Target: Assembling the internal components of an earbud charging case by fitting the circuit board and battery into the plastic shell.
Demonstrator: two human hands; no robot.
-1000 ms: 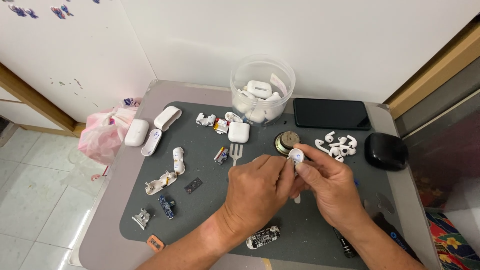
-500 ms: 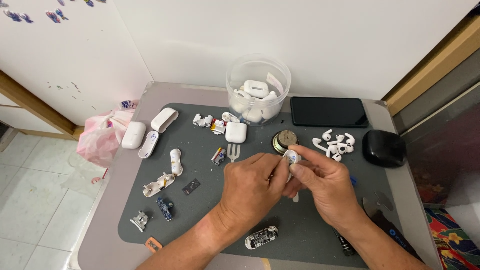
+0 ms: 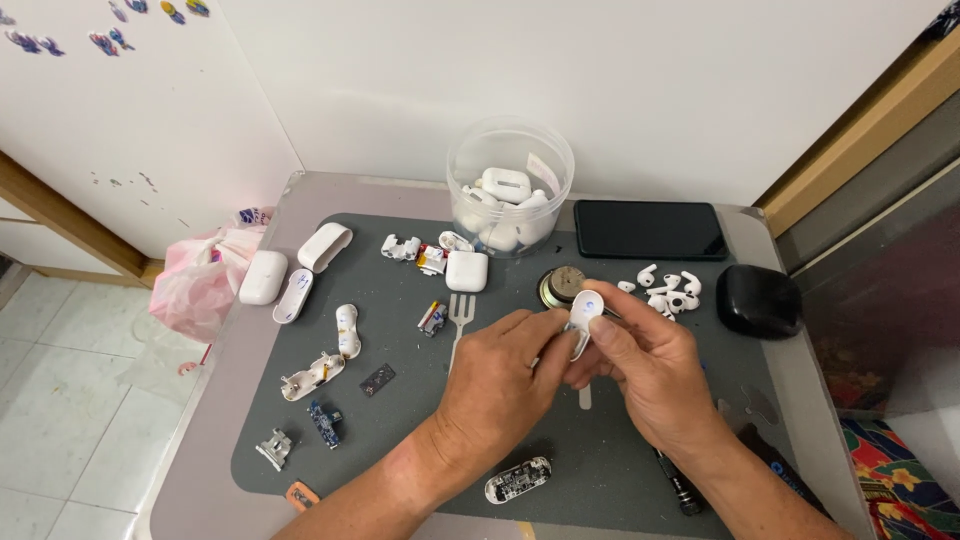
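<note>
Two hands meet over the middle of the grey mat [image 3: 600, 470] on the worktop [image 3: 260, 400], both closed on one small white earbud [image 3: 583, 315]. The right hand [image 3: 650, 375] pinches the bud's rounded head between thumb and fingertips, holding it up clear of the mat; the left hand [image 3: 500, 375] curls in against its stem from the other side. To handle such a small, smooth piece well, the right hand should probably keep a firm hold while the left does the fine work, low over the mat so a slip lands softly. Just beyond the hands lie a white plastic fork [image 3: 460, 315], a round metal disc [image 3: 562, 285] and a cluster of loose earbuds [image 3: 665, 290] toward the right edge. A clear tub of charging cases [image 3: 510, 190] stands at the far edge.
</note>
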